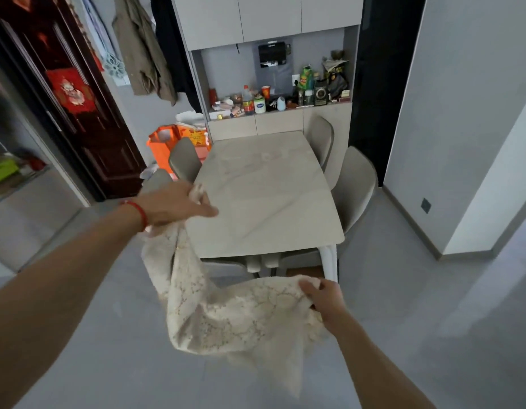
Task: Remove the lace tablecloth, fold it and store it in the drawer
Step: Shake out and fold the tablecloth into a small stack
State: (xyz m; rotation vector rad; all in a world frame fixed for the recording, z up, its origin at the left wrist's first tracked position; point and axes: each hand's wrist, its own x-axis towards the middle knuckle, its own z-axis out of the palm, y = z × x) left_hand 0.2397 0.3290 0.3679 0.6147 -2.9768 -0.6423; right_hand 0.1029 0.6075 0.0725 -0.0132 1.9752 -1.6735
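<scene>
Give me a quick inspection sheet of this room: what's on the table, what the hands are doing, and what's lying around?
Surface: table, bare top in view.
Job's things: lace tablecloth off the table, hanging between both hands.
Clutter: bottles and jars on the cabinet shelf; orange bags on the floor.
Grippers: left hand holds one end high; right hand grips the other, lower.
Cables: nothing seen.
Surroundings: chairs around the table, dark door, hanging coat.

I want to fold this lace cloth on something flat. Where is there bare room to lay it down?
The table top is bare from its near edge to the cabinet end, bordered by chairs on both sides. The cabinet shelf behind is crowded with bottles and jars. Both hands, left hand and right hand, hold the lace tablecloth.
</scene>
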